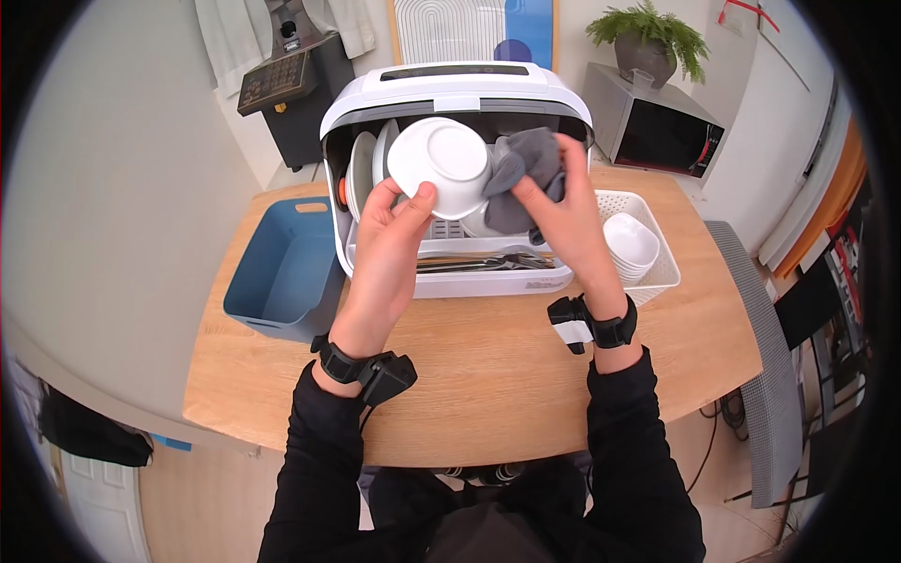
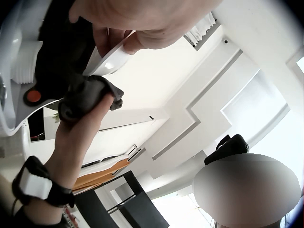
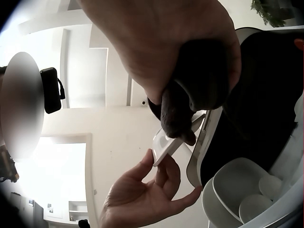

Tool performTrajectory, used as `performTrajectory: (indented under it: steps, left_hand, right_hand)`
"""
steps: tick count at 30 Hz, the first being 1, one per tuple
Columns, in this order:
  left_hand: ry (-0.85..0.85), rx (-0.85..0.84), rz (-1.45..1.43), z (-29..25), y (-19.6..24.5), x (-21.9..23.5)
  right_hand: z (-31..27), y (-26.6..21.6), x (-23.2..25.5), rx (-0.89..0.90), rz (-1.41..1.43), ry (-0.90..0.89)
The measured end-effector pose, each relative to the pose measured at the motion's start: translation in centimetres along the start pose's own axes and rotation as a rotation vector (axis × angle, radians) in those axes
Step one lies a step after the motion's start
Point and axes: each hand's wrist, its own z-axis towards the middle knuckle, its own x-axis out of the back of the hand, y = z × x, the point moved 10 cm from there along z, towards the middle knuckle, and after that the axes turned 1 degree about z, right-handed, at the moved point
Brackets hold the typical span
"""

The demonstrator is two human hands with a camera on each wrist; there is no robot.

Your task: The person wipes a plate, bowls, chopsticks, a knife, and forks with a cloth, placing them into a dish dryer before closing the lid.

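Observation:
My left hand point(image 1: 385, 246) pinches a white bowl point(image 1: 449, 159) at its rim, with the thumb on the near side. The bowl is tipped so that its base and foot ring face the head camera. In my right hand point(image 1: 574, 218) is a bunched grey cloth point(image 1: 519, 188), which meets the right side of the bowl. The right wrist view shows the cloth point(image 3: 178, 109) over part of the bowl's edge. Both hands are raised in front of a white dish cabinet point(image 1: 450, 91) that stands open, with plates point(image 1: 360, 174) upright inside its left part.
Chopsticks and other cutlery point(image 1: 488, 263) lie in the cabinet's front tray. A blue bin point(image 1: 282, 272) stands to the left on the wooden table point(image 1: 479, 375). On the right, a white basket point(image 1: 668, 272) holds stacked white bowls point(image 1: 631, 246). Behind it are a microwave point(image 1: 648, 122) and a potted plant point(image 1: 646, 54).

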Motion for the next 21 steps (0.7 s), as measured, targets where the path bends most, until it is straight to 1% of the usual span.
performTrajectory:
  steps: [2,3,6,9,12,15,18,21]
  left_hand:
    - [0.043,-0.028,-0.01,-0.6,1.0,-0.4]
    - [0.065,-0.041,-0.017,-0.8,1.3,-0.4]
    - [0.046,-0.115,0.037,-0.9,1.9,-0.4]
    - [0.063,-0.179,0.044,-1.0,1.9,-0.9]
    - [0.034,-0.215,0.113,-1.3,1.7,-1.2]
    - [0.0,-0.326,0.381,-1.7,2.3,-1.8]
    - [0.032,-0.31,0.615,-2.2,2.2,-1.9]
    - [-0.081,-0.299,0.847,-2.3,2.0,-2.7]
  right_hand:
    - [-0.6,0.0,-1.7,0.03,-0.17,-0.109]
    - [-0.8,-0.7,-2.1,0.07,-0.144,-0.081]
    - [-1.6,-3.4,-2.6,0.192,-0.274,-0.062]
    - [-2.6,-5.0,-3.3,0.294,-0.35,-0.027]
    - [-3.2,-6.8,-3.7,0.423,-0.408,-0.023]
    - [-3.6,-8.2,-3.9,0.591,-0.472,-0.025]
    - [-3.8,-8.9,-3.8,0.657,-0.514,-0.016]
    - [-3.6,-8.9,-3.5,0.609,-0.504,-0.006]
